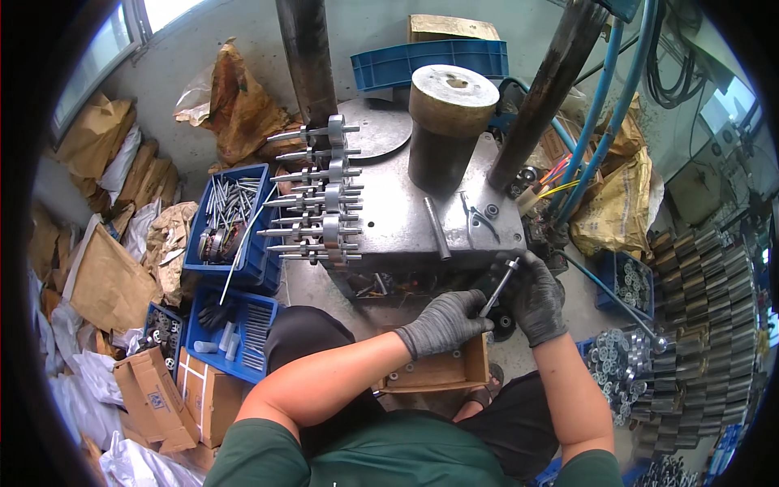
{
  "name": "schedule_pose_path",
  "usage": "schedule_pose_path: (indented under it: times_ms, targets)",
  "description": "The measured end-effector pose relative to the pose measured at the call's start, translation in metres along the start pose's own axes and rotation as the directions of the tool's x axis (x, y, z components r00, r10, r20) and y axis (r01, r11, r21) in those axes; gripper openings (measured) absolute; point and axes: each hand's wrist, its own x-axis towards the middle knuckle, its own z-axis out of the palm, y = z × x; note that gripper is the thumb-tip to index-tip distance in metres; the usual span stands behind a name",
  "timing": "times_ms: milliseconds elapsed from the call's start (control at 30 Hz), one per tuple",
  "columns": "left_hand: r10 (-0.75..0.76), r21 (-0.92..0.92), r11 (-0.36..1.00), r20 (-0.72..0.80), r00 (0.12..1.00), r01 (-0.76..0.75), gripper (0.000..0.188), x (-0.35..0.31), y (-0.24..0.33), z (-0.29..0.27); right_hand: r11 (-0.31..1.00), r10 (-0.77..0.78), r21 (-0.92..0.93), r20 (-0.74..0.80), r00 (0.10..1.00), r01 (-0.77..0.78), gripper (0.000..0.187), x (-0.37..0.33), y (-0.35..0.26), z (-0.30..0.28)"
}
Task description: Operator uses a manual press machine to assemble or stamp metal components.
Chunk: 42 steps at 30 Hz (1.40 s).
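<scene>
Both my hands wear dark grey gloves and meet in front of the metal press table (381, 219). Between them slants a slim metal shaft (500, 287). My left hand (451, 323) is closed around its lower end. Fingers of my right hand (539, 302) close on its upper end, where a small collar or ring shows; its exact shape is too small to tell. On the table just beyond lie a metal rod (436, 229), pliers (479, 221) and a small ring-shaped part (492, 210). Several shafts with thick round cores (332, 230) line the table's left edge.
A heavy steel cylinder (451, 134) stands between two dark columns (307, 61). Blue bins (231, 325) with rods and parts sit at left, beside cardboard boxes (156, 398). An open wooden drawer (438, 372) is below my hands. Stacked metal cores (698, 325) fill the right side.
</scene>
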Motion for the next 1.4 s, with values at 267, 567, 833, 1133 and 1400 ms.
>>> schedule_pose_path:
  times_ms: [267, 567, 833, 1133, 1400]
  targets:
    - [0.039, 0.045, 0.998, -0.022, 0.999, -0.038, 0.030, -0.002, 0.002, -0.001, 0.988, -0.021, -0.149, 0.071, 0.997, 0.031, 0.024, -0.004, 0.005, 0.011]
    - [0.065, 0.013, 0.998, -0.045, 0.997, -0.065, 0.030, 0.001, -0.004, 0.002, 0.953, 0.017, -0.302, 0.064, 0.998, 0.003, 0.030, -0.006, 0.013, 0.010]
    - [0.105, 0.101, 0.990, -0.082, 0.991, -0.096, 0.034, 0.004, -0.002, 0.000, 0.945, 0.147, -0.312, 0.132, 0.980, -0.099, 0.042, -0.005, 0.021, 0.004]
    - [0.169, 0.624, 0.752, 0.130, 0.977, -0.213, 0.032, -0.005, 0.013, 0.005, 0.516, 0.195, -0.851, 0.004, 0.981, -0.099, 0.029, -0.067, -0.099, -0.142]
    - [0.000, 0.721, 0.635, 0.358, 0.934, -0.276, 0.043, -0.012, 0.004, 0.007, -0.731, 0.096, -0.618, -0.512, 0.854, -0.288, 0.036, -0.234, -0.149, -0.433]
